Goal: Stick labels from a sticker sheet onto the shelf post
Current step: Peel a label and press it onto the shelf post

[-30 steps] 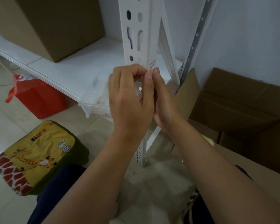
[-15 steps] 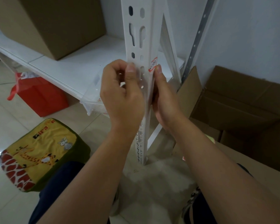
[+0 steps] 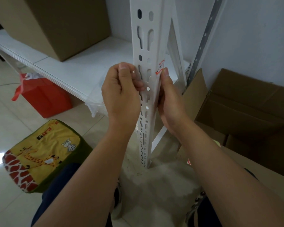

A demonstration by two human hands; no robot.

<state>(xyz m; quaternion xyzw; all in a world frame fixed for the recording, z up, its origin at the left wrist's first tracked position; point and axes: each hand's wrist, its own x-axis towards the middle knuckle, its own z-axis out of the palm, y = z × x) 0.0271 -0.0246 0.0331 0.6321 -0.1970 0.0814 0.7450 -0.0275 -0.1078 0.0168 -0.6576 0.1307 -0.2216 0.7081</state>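
A white slotted post [image 3: 152, 51] stands upright on the floor, and both hands are at it, one on each side. A small label [image 3: 160, 67] with a red border and handwriting (too small to read) sits on the post's right edge, just above the hands. The right hand [image 3: 169, 102] lies along the post's right side with its thumb tip touching the label's lower end; its other fingers are hidden behind the post, so how they lie cannot be told. The left hand [image 3: 121, 97] is at the post's left face, fingers curled, pinching something thin and clear between thumb and fingers; whether that is the sticker sheet cannot be told. Left of the post, a white shelf [image 3: 75, 71] carries a brown box [image 3: 61, 25]. Below that shelf stand a red bag [image 3: 44, 99] and a yellow giraffe-print cushion [image 3: 39, 153]. Right of the post lies an open carton [image 3: 246, 108].
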